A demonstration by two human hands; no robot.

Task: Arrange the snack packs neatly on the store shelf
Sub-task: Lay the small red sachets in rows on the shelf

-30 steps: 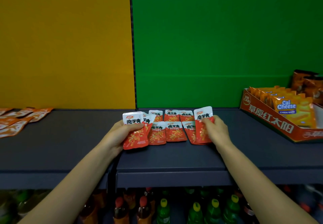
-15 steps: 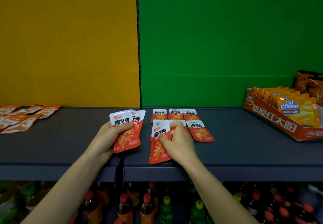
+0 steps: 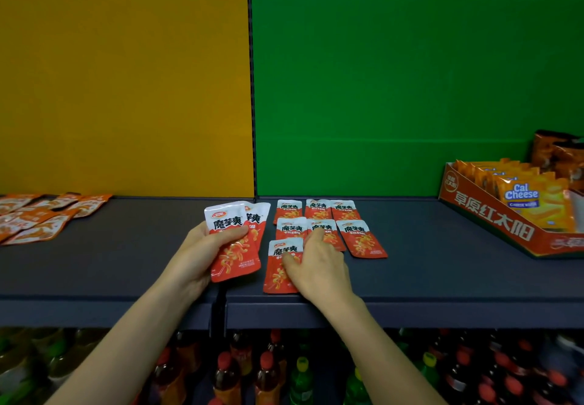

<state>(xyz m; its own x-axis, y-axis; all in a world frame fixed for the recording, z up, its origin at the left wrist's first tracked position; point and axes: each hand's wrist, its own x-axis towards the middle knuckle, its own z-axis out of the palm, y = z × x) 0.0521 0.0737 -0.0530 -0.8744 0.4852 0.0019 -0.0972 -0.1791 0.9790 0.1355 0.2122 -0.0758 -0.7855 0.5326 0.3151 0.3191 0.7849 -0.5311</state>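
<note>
Red-and-white snack packs lie in two rows (image 3: 318,210) on the dark shelf (image 3: 442,272) in front of the green panel. My left hand (image 3: 196,256) grips a small stack of the same packs (image 3: 235,246), thumb across the top one, held just above the shelf. My right hand (image 3: 319,265) rests on a single pack (image 3: 279,270) lying flat at the front left of the rows, thumb and fingers on it. This pack starts a third row near the shelf's front edge. My right hand partly covers the middle pack of the second row.
Orange snack packs (image 3: 38,218) lie scattered at the shelf's far left. An orange display box of Cal Cheese wafers (image 3: 512,215) stands at the right, with brown bags (image 3: 556,152) behind it. Bottles (image 3: 268,373) fill the shelf below.
My right hand carried a pack from the right side of the rows to the front left and laid it flat on the shelf. My left hand drew its stack slightly left.
</note>
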